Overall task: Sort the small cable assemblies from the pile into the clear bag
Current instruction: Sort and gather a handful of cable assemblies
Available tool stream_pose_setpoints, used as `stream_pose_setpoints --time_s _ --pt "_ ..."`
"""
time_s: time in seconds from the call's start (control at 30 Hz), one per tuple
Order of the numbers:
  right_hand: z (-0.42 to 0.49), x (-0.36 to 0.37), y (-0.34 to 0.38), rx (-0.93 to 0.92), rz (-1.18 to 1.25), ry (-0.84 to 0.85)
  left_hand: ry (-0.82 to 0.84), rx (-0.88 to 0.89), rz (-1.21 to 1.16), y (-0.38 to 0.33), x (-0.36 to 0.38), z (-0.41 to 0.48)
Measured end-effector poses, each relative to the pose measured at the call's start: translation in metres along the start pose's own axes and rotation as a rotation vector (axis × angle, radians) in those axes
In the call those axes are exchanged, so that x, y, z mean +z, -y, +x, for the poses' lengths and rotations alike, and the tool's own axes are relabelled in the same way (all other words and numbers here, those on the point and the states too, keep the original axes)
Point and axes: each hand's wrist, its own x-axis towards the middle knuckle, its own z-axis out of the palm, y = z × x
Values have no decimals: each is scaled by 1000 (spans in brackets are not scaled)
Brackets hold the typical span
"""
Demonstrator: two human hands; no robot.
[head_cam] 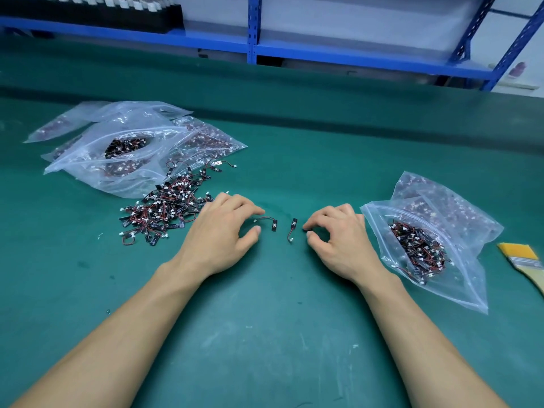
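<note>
Both forearms reach over the green surface. My left grip is loosely curled, holding nothing. My right grip is narrow; I cannot tell if it pinches anything. Two cables lie between them. The pile is just left of the left grip, the bag just right of the right one.

Green bench mat fills most of the frame, scuffed and marked in the lower half, with small white specks lower right. Flat paintbrush at right edge: yellow bristles, metal ferrule, pale wooden handle running out of frame. Blue steel rack across the top. Row of black parts with white tags on its shelf, upper left. Blurred pink object upper right, can't identify.
</note>
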Motion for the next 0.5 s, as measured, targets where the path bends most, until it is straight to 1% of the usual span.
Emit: stream_pose_setpoints --time_s 0.17,0.2,0.27,0.37,0.43,0.5 --pt "1 0 -3 42 -3 -14 -174 -219 25 21 -13 5" --pt "1 0 -2 42 -1 -18 -181 -266 36 26 -15 6" --pt "0 0 -1 44 14 -26 -136 -318 65 34 -18 6" --pt "0 0 0 53 32 -30 -41 -280 115 39 -16 4" --pt "0 0 0 56 41 -30 -34 -252 140 38 -15 5" --pt "0 -1 1 54 60 -37 -65 -238 156 38 -15 6"
